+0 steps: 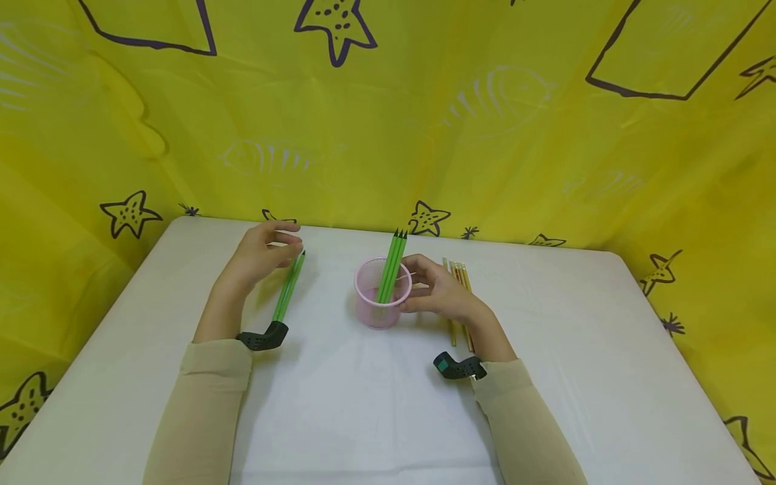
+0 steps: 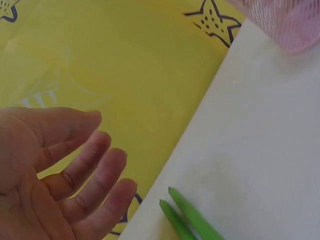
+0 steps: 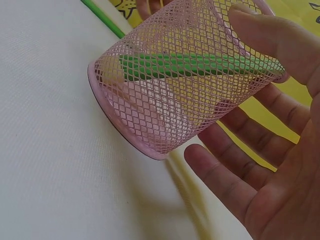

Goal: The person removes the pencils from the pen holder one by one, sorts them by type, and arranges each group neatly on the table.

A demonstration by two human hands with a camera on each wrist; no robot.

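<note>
The right hand [image 1: 439,289] holds a round pink cup of metal mesh [image 1: 377,316] by its right side, the thumb on the near side by the rim and the other fingers bent around the far side. The cup sits near the middle of the white cloth-covered desk [image 1: 364,404]; whether its base touches the cloth cannot be told. Inside it, slim green pencils [image 1: 391,273] lean toward the far right, three dark tips standing above the rim.

The left hand [image 1: 263,252] is well apart from the cup, over the far left part of the desk, its fingers loosely bent, a little spread and holding nothing. Just beside it lie two more slim green pencils [image 1: 288,286], side by side, their tips pointing away from the person; the left wrist view shows the hand apart from these tips.

To the right of the cup, a group of thin gold-coloured pencils [image 1: 462,275] lies on the desk, partly hidden by the right hand and wrist. Both arms wear beige sleeves [image 1: 200,411], and a yellow curtain with dark starfish outlines [image 1: 394,114] hangs behind the desk
</note>
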